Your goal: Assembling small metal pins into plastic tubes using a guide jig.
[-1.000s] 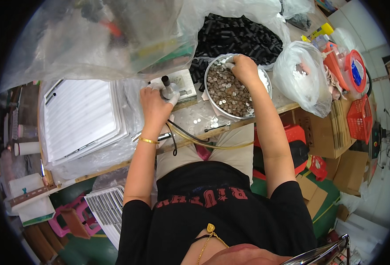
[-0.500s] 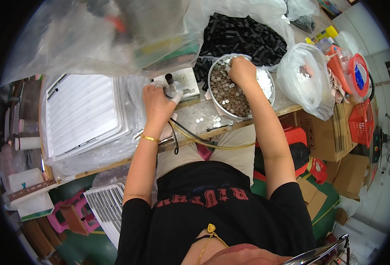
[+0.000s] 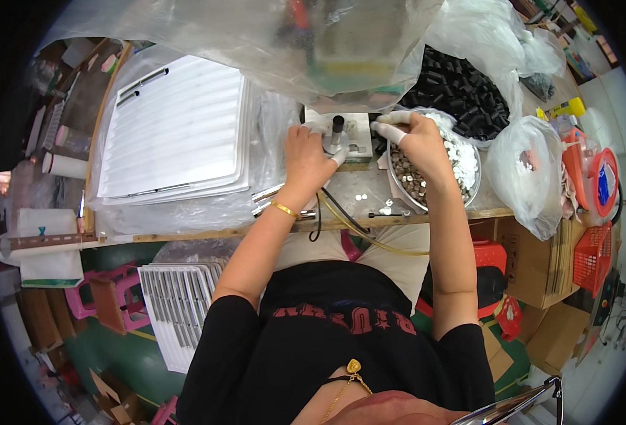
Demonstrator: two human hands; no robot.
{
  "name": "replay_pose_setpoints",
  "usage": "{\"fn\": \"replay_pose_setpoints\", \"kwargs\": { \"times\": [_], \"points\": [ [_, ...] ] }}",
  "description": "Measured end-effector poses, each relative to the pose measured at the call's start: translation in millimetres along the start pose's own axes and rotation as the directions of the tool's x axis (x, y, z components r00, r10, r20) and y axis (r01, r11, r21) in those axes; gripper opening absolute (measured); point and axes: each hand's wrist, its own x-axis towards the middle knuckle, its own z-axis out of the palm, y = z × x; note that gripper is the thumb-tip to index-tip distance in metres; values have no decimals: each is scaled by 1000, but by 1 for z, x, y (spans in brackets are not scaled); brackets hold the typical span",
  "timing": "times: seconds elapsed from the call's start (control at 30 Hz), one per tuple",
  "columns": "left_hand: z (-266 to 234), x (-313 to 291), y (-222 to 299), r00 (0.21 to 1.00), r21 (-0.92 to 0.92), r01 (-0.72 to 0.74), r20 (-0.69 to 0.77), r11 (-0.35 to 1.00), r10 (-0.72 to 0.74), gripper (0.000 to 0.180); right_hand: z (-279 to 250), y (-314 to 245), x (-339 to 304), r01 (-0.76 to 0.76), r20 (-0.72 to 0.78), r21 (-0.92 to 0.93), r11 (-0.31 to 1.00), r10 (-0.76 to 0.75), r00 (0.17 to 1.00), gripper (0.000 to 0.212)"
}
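Grip: L hand (image 3: 309, 159) half-curled at blk-topped post (image 3: 338, 129), R hand (image 3: 422, 147) over bowl (image 3: 478, 181), both holds unclear.

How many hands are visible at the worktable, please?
2: the left hand is beside the upright black tube; the right hand is over the round pan. I see no others.

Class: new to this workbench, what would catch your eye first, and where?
Probably the stack of white sheets on the left of the bench, and the heap of black tubes toward its far right. Then the left hand beside an upright black cylinder, and the right hand over a pan of brown and white discs.
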Motion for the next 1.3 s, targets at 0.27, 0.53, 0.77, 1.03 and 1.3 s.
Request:
{"fn": "replay_pose_setpoints", "kwargs": {
  "times": [0.27,0.53,0.77,1.03,1.3],
  "points": [
    [-4,1,10,998,-6,40,39,999,-40,38,34,-14,18,227,78,-17,974,-225,971,27],
    [2,-2,4,1000,10,9,-17,1000,-9,42,46,-5,13,316,-67,-134,939,-326,943,25],
    [-11,7,-1,996,48,25,80,999,-29,43,56,-14,16,307,-61,-27,951,-309,949,23],
    [-99,1,2,980,-173,-99,153,980,126,39,31,13,-5,38,-144,219,975,-6,990,24],
    [-249,115,-257,961,754,258,-139,604,-238,16,-46,75,-63,130,-278,-94,987,-152,949,20]
  ]
}}
